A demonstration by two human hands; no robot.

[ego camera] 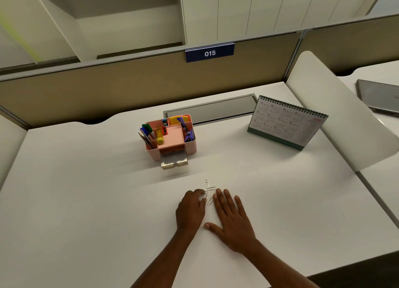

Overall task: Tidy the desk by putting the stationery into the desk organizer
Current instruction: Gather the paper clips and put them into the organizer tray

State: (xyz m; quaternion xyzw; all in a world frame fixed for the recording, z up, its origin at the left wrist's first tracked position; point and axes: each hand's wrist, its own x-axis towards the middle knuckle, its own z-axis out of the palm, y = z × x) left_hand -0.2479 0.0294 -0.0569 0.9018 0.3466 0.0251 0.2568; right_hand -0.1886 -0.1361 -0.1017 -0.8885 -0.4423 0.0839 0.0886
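Gathering paper clips point(208, 190) near the front edge of the tabletop point(86, 201), right hand point(232, 220) flat with straight fingers, left hand point(191, 212) curled, hold unclear. Next, pinch and drop into the drawer point(174, 159) of the desk organizer point(170, 136).
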